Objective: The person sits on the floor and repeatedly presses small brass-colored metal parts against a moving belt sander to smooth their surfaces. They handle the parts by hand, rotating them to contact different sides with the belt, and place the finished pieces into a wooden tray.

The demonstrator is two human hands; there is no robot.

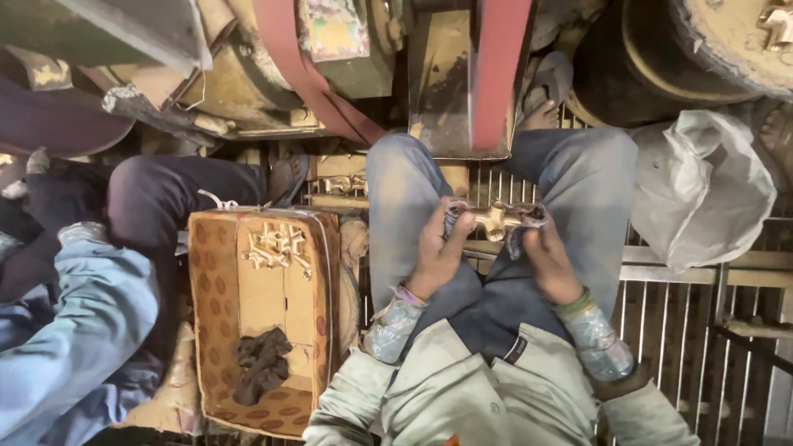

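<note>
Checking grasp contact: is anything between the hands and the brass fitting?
Yes. Each hand grips the brass fitting through a scrap of grey cloth: left hand on its left end, right hand on its right end. Only the fitting's middle shows bare. Whether any fingertip touches metal directly cannot be told.

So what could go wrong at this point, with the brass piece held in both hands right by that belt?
1. The left hand and right hand hold the brass fitting through scraps of cloth; loose cloth could catch on the red sanding belt just ahead.
2. The fitting sits over the slatted floor; if it slips, it may drop through a gap.
</note>
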